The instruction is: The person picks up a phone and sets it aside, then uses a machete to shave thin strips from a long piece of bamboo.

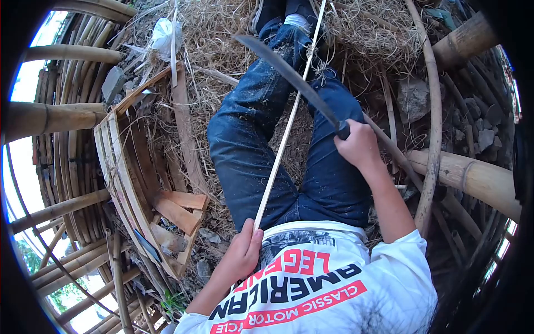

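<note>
I sit on the ground with my legs in blue jeans stretched out ahead. My left hand (pixel 243 253) grips the near end of a long thin bamboo strip (pixel 286 131) that runs away from me over my lap toward my feet. My right hand (pixel 359 146) holds the handle of a long curved knife (pixel 289 75). Its dark blade lies across the strip near my right knee, the edge touching or very close to the strip.
A wooden crate-like frame (pixel 130 161) with short wood blocks (pixel 181 209) lies to my left. Thick bamboo poles (pixel 473 175) lie at my right and stand stacked at far left (pixel 61 119). Dry shavings and straw (pixel 222 33) cover the ground; stones (pixel 413 99) sit at the right.
</note>
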### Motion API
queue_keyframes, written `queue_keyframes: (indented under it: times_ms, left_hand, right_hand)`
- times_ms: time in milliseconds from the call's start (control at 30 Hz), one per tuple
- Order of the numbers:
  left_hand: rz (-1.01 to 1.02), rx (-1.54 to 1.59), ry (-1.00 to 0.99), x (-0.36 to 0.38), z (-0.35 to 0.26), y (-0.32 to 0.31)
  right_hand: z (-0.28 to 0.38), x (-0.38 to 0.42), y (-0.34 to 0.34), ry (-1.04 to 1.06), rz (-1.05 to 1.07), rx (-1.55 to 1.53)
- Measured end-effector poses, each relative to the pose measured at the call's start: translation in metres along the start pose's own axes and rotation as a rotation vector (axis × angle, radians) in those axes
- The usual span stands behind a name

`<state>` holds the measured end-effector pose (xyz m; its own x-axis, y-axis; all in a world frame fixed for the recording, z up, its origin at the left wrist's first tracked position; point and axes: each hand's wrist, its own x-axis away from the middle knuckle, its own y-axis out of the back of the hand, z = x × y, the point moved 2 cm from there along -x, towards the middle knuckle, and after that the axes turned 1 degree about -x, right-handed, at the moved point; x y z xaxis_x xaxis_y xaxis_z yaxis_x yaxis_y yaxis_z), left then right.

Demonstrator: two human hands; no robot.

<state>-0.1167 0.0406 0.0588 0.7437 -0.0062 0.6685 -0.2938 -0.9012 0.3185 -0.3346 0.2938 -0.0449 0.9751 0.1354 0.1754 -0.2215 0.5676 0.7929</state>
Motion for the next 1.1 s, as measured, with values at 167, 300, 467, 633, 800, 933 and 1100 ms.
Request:
queue_keyframes:
  times_ms: [167,300,467,633,800,933,1100]
  left_hand:
    - [-0.001,-0.067,0.020,-0.002,-0.003,-0.003]
    - [0.026,0.036,0.027,-0.004,0.004,-0.008]
    - [0.052,0.103,-0.009,-0.009,0.001,-0.013]
    - [0.065,0.170,0.041,-0.009,0.004,-0.014]
    - [0.077,0.220,0.037,-0.008,0.000,-0.016]
    - [0.142,0.350,0.042,-0.008,0.006,-0.020]
    - [0.160,0.448,0.065,-0.007,-0.001,-0.024]
  right_hand:
    - [0.014,0.019,-0.002,0.077,0.046,-0.004]
    - [0.026,0.037,-0.004,0.110,0.068,-0.016]
    - [0.048,0.064,-0.008,0.231,0.143,-0.054]
    - [0.074,0.084,-0.009,0.356,0.310,-0.129]
    - [0.090,0.093,0.002,0.471,0.370,-0.107]
    - [0.090,0.103,0.004,0.512,0.384,-0.079]
    - [0.097,0.120,0.008,0.550,0.461,-0.046]
